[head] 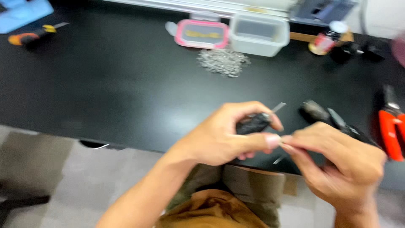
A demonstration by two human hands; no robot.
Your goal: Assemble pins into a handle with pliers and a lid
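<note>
Small black plastic part (252, 123) with a thin metal strip poking from its top sits in the left hand (223, 137), pinched between thumb and curled fingers (257, 107), above the near edge of the black surface (105, 84). The right hand (337, 164) meets it, thumb and forefinger pressed together at the tips. Beyond the part lie a heap of small metal pieces (222, 62), a pink-rimmed lid (201, 33) and a clear plastic box (259, 34); red-handled pliers (391, 128) lie to its right.

Black, matt, flat-topped bench (105, 84) spans the view; grey floor (84, 185) below its near edge; lighting even, frame blurred.
</note>
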